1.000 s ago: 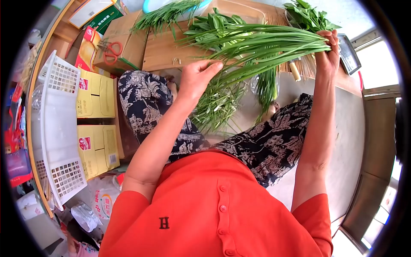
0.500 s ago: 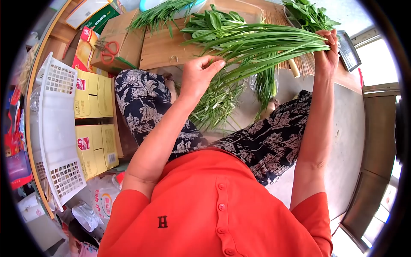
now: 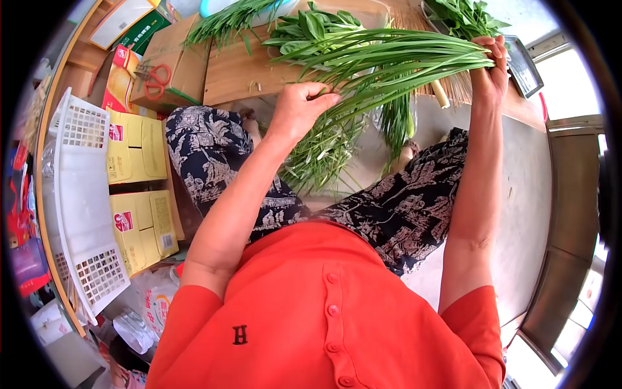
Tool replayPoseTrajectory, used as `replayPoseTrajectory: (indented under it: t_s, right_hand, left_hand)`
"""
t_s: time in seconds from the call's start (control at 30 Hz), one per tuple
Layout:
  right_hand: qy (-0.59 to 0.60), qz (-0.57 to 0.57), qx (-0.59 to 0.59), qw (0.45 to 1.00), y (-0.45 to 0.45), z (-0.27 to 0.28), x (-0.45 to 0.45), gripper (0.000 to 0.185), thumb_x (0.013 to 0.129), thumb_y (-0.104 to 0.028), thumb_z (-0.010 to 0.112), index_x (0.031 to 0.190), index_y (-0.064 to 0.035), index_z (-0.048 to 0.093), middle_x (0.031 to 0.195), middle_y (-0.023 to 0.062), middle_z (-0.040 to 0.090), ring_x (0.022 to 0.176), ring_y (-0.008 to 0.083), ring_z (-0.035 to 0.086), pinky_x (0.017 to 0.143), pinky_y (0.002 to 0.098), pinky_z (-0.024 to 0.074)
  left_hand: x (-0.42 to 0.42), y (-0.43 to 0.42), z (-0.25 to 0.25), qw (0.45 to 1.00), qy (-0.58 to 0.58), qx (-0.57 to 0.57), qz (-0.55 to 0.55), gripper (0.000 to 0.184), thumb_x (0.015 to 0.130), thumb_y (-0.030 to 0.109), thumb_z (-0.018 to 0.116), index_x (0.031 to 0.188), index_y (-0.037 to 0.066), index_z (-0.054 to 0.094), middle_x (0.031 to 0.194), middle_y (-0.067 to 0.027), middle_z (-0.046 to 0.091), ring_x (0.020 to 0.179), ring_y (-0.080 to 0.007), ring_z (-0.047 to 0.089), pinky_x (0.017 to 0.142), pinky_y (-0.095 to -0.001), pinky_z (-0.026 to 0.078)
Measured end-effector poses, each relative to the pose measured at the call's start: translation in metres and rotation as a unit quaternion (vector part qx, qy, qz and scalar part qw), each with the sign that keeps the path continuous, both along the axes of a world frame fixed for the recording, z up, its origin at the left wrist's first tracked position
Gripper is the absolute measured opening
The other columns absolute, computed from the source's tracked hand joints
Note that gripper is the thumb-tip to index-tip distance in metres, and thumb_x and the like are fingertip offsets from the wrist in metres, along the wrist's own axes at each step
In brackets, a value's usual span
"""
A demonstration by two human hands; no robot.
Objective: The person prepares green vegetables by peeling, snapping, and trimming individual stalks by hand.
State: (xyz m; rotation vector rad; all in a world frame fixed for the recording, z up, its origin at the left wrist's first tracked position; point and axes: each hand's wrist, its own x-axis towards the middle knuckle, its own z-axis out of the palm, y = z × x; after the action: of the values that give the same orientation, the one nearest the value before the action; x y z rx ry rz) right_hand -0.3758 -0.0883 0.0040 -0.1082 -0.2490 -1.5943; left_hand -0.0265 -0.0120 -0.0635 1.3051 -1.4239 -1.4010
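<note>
My right hand (image 3: pixel 490 68) is closed around the stem end of a bunch of garlic chives (image 3: pixel 402 61), whose long green leaves fan out to the left. My left hand (image 3: pixel 301 109) is at the leaf tips, thumb and forefinger pinched on what looks like a single chive leaf. Below the bunch, a loose heap of chive trimmings (image 3: pixel 321 155) lies on the floor between my legs. More long green leaves (image 3: pixel 395 123) hang or lie just right of that heap.
Leafy greens (image 3: pixel 317 29) and another chive bunch (image 3: pixel 227 23) lie on the wooden board (image 3: pixel 227 81). Orange-handled scissors (image 3: pixel 157 81) rest by a cardboard box (image 3: pixel 184 55). Yellow boxes (image 3: pixel 139 223) and a white plastic basket (image 3: pixel 81 188) stand left. A dark tray (image 3: pixel 523 68) is at right.
The whole view has shifted slightly. Both hands keep nearly the same pose, and the chive bunch stays in my right hand, stretched toward my left.
</note>
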Motion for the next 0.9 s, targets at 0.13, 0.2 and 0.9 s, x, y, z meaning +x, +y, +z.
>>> replayPoseTrajectory:
  t_s: [0.13, 0.2, 0.9]
  right_hand:
    - [0.002, 0.009, -0.013, 1.000, 0.003, 0.000, 0.000, 0.026, 0.096, -0.018, 0.044, 0.104, 0.0019, 0.058, 0.066, 0.0031, 0.045, 0.062, 0.0161, 0.044, 0.081, 0.0391, 0.0444]
    - [0.004, 0.011, -0.014, 1.000, 0.005, -0.001, 0.000, 0.026, 0.096, -0.018, 0.043, 0.103, 0.0020, 0.058, 0.066, 0.0031, 0.045, 0.062, 0.0161, 0.043, 0.081, 0.0391, 0.0444]
    - [0.027, 0.031, -0.027, 0.999, 0.029, 0.009, -0.027, 0.014, 0.090, -0.005, 0.049, 0.092, 0.0060, 0.058, 0.056, -0.0003, 0.042, 0.050, 0.0100, 0.034, 0.057, 0.0233, 0.0388]
  left_hand:
    - [0.011, -0.004, -0.007, 0.997, -0.043, -0.062, -0.032, 0.020, 0.083, 0.014, 0.068, 0.097, 0.000, 0.069, 0.080, 0.0058, 0.057, 0.070, -0.0027, 0.046, 0.063, -0.0191, 0.037]
    - [0.017, -0.002, -0.002, 0.993, -0.064, -0.089, -0.036, 0.021, 0.082, 0.014, 0.068, 0.097, 0.000, 0.069, 0.082, 0.0048, 0.057, 0.072, -0.0031, 0.046, 0.064, -0.0198, 0.038]
    - [0.085, -0.005, -0.112, 0.948, 0.161, 0.258, 0.089, 0.022, 0.094, 0.023, 0.052, 0.108, 0.009, 0.061, 0.092, -0.0017, 0.061, 0.073, -0.0097, 0.050, 0.059, -0.0248, 0.040]
